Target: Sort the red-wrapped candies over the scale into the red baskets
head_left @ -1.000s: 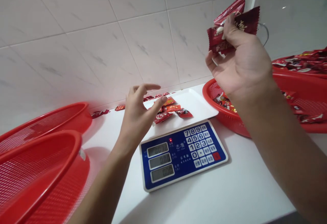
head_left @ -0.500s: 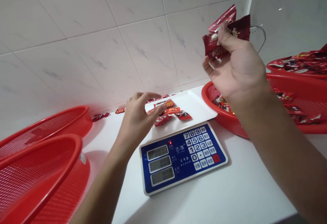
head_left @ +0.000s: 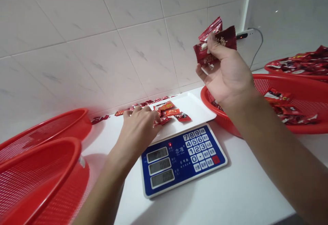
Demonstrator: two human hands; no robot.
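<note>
Lowered since before, left hand (head_left: 138, 129) now rests fingers curled on sweets (head_left: 169, 110) on the scale (head_left: 179, 149); right hand (head_left: 225, 74) grips raised packets (head_left: 214, 40).

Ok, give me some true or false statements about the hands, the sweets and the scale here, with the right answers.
1. The right hand holds several red wrapped sweets up in the air. True.
2. The left hand rests inside a red basket. False: it is on the sweets on the scale's white tray.
3. The scale has a blue panel with a keypad. True.
4. The basket on the right holds nothing. False: wrapped sweets lie in it.
</note>
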